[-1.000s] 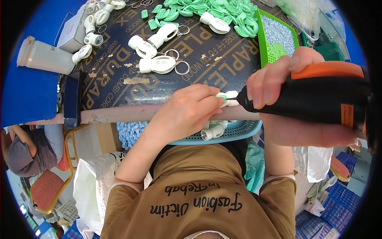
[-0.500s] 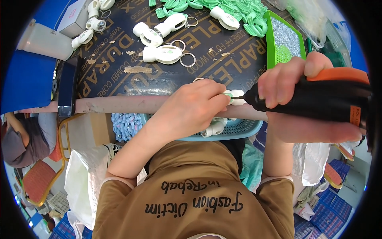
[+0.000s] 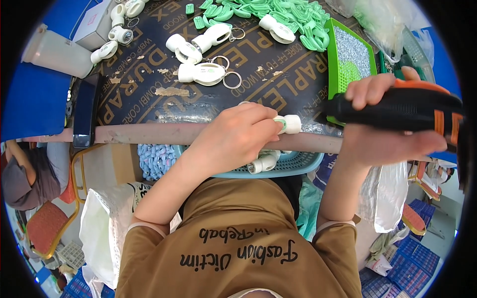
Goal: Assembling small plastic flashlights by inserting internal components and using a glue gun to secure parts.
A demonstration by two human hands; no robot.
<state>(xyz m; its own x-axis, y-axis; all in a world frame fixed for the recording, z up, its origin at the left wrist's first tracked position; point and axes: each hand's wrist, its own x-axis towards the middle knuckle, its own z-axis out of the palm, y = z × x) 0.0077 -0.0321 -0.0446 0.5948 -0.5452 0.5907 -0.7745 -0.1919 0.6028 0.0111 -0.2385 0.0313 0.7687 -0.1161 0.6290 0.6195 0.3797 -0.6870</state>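
My left hand (image 3: 243,130) is closed around a small white keychain flashlight (image 3: 292,124) with a green part on it, pressed down at the table's near edge. Its round head pokes out to the right of my fingers. My right hand (image 3: 380,146) grips a black and orange electric screwdriver (image 3: 412,107), slightly blurred, its nose pointing left and apart from the flashlight. Farther back lie several white keychain flashlights (image 3: 203,73) with metal rings. Beyond them is a heap of green plastic pieces (image 3: 293,15).
A bright green tray (image 3: 334,74) of small silvery screws (image 3: 354,49) stands at the right. A dark phone (image 3: 85,111) leans at the left edge, near a white tub (image 3: 54,52). Below the table edge sits a blue basket (image 3: 293,166) holding more flashlights.
The screwdriver has pulled away from the flashlight, up and to the right, with its tip no longer touching it. My left hand stays almost in place, still holding the flashlight.
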